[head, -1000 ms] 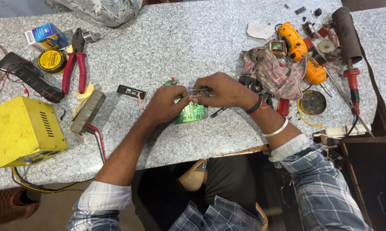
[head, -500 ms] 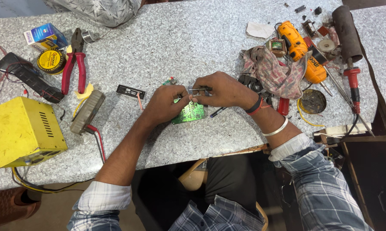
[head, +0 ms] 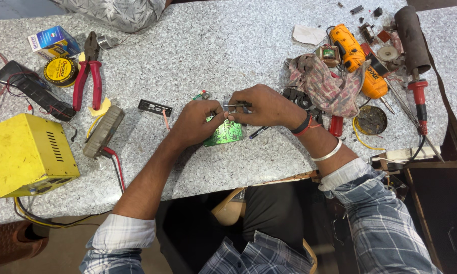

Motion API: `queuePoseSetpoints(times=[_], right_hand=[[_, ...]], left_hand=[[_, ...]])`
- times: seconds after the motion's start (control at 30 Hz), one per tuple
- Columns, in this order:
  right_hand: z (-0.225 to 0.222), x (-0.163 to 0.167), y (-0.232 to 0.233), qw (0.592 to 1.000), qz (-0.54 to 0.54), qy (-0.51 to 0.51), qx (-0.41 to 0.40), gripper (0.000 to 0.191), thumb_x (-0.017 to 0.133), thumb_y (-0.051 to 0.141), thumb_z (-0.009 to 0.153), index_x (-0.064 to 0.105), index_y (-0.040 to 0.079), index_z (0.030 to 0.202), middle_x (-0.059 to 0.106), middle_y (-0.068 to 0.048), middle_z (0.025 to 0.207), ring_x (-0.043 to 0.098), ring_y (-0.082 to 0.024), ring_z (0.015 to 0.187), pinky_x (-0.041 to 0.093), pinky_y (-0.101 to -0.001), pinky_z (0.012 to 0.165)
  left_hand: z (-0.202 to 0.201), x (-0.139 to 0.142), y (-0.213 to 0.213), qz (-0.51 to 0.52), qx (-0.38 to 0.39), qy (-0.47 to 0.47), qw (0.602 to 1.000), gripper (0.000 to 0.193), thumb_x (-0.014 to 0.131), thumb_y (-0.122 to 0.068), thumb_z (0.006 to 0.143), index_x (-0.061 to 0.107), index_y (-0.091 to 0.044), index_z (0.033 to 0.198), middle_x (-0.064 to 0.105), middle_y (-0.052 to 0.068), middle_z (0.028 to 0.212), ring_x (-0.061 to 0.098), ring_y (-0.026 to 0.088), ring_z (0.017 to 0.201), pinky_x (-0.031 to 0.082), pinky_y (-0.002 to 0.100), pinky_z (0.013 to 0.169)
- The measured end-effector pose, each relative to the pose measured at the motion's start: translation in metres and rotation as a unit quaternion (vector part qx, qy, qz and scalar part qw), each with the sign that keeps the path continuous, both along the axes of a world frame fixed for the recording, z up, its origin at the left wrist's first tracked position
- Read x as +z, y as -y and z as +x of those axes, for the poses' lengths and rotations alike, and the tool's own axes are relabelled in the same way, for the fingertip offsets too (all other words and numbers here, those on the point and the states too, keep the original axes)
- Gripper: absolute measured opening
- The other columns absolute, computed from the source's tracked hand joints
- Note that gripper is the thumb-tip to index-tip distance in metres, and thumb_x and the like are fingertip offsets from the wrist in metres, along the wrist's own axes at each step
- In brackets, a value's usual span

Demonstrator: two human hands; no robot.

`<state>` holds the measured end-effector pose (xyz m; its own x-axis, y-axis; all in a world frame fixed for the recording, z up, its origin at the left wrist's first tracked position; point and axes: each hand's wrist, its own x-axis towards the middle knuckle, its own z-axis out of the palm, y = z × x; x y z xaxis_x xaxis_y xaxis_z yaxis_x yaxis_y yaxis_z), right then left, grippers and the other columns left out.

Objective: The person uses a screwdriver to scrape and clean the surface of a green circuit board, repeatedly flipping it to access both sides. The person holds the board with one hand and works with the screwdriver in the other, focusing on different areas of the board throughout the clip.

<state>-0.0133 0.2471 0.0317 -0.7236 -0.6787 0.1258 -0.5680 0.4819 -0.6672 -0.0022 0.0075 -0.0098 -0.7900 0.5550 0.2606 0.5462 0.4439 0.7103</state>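
Green circuit board (head: 224,133) lies flat on the speckled worktop (head: 213,56), directly beneath and between both hands, its upper edge covered by them. Left hand (head: 197,123) is curled, fingertips pinched on the board's upper edge; right hand (head: 265,106) is likewise closed, thumb and forefinger pinching a small metal tool (head: 237,106) just above the board, fingertips of both hands nearly meeting. Red-handled pliers (head: 88,71) lie well left of the left hand; a crumpled rag (head: 323,82) sits just right of the right hand.
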Motion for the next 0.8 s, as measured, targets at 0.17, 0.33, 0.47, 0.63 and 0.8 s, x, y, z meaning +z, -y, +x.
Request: queuePoseSetpoints(times=[0.17, 0.33, 0.47, 0.63, 0.8], right_hand=[[0.0001, -0.0003, -0.0001, 1.0, 0.002, 0.007, -0.003, 0.037, 0.076, 0.041, 0.09, 0.072, 0.006, 0.101, 0.072, -0.008, 0.075, 0.069, -0.023, 0.062, 0.054, -0.0365, 0.059], [-0.0005, -0.0009, -0.0005, 1.0, 0.002, 0.002, 0.001, 0.037, 0.075, 0.041, 0.09, 0.073, 0.006, 0.101, 0.072, -0.008, 0.075, 0.07, -0.023, 0.063, 0.054, -0.0369, 0.059], [-0.001, -0.0015, -0.001, 1.0, 0.004, 0.004, 0.002, 0.036, 0.075, 0.04, 0.09, 0.073, 0.006, 0.101, 0.072, -0.008, 0.075, 0.07, -0.023, 0.063, 0.054, -0.0369, 0.059], [-0.0009, -0.0018, -0.0006, 1.0, 0.006, -0.002, 0.001, 0.036, 0.075, 0.041, 0.09, 0.073, 0.006, 0.101, 0.072, -0.008, 0.075, 0.07, -0.023, 0.062, 0.054, -0.037, 0.059], [-0.0003, -0.0009, -0.0002, 1.0, 0.013, 0.007, -0.005, 0.037, 0.075, 0.041, 0.09, 0.073, 0.006, 0.101, 0.072, -0.008, 0.075, 0.07, -0.023, 0.062, 0.054, -0.0374, 0.059]], left_hand=[[-0.0003, 0.0012, 0.0004, -0.001, 0.001, 0.02, 1.0, 0.026, 0.068, -0.027, 0.095, 0.07, -0.005, 0.082, 0.065, 0.011, 0.07, 0.062, 0.027, 0.064, 0.047, 0.042, 0.066], [0.0003, 0.0023, -0.0003, 0.0, 0.005, 0.024, 1.0, 0.026, 0.069, -0.027, 0.096, 0.07, -0.005, 0.082, 0.066, 0.01, 0.07, 0.063, 0.025, 0.065, 0.048, 0.041, 0.066], [-0.0001, 0.0025, -0.0009, -0.011, 0.009, 0.032, 0.999, 0.028, 0.068, -0.028, 0.096, 0.07, -0.004, 0.081, 0.066, 0.01, 0.069, 0.063, 0.024, 0.065, 0.048, 0.041, 0.066], [0.0004, 0.0025, -0.0006, 0.0, 0.002, 0.021, 1.0, 0.028, 0.068, -0.027, 0.096, 0.069, -0.004, 0.081, 0.066, 0.01, 0.07, 0.063, 0.024, 0.064, 0.048, 0.041, 0.066], [-0.0005, 0.0029, -0.0013, -0.011, 0.006, 0.043, 0.999, 0.027, 0.068, -0.027, 0.095, 0.069, -0.004, 0.081, 0.064, 0.012, 0.068, 0.063, 0.025, 0.063, 0.048, 0.041, 0.063]])
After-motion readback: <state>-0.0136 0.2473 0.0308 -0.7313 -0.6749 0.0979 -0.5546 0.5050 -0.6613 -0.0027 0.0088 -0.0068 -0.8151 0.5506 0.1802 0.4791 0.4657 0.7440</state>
